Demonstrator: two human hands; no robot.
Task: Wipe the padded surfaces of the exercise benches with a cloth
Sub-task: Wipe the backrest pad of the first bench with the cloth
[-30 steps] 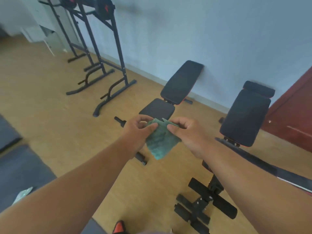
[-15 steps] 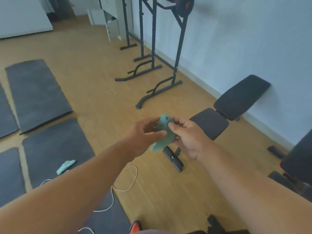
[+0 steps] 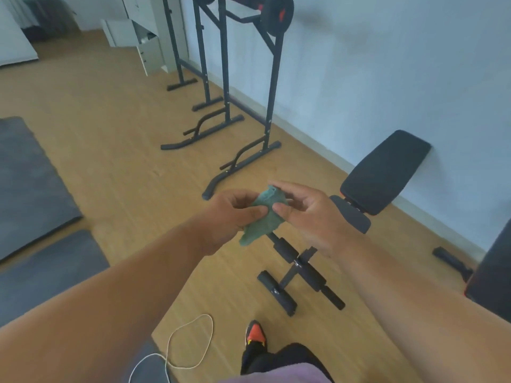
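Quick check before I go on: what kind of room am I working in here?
Most likely a small gym or home workout room. An adjustable padded bench stands by the wall, a black rack carries a weight plate, and dark exercise mats lie on the wooden floor.

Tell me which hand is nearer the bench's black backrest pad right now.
Right. The right hand is in front of the seat pad just below the backrest pad, fingertips on the green cloth. The left hand pinches the cloth farther left.
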